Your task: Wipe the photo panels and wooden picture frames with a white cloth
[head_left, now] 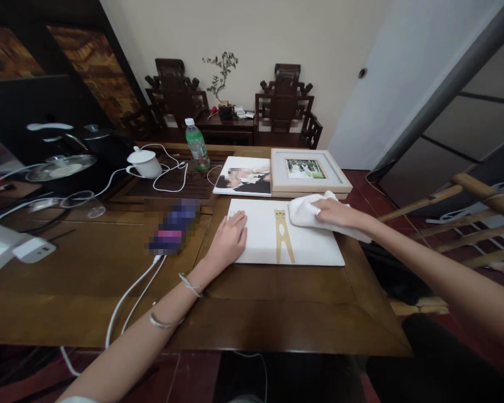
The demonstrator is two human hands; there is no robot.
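Note:
A white rectangular panel lies flat on the wooden table, with a tan, two-legged strip on its face. My left hand rests flat on the panel's left side, fingers stretched out. On the upper right of the panel, my right hand grips a bunched white cloth, which touches the surface and trails past the right edge. Just behind the panel are a photo print and a pale wooden picture frame with a small photo inside.
Left of the panel lies a phone with white cables. Farther back stand a green-labelled bottle, a white lidded cup and a glass-lidded pot. A clear plastic cup lies tipped. Bamboo chair rails stand right of the table.

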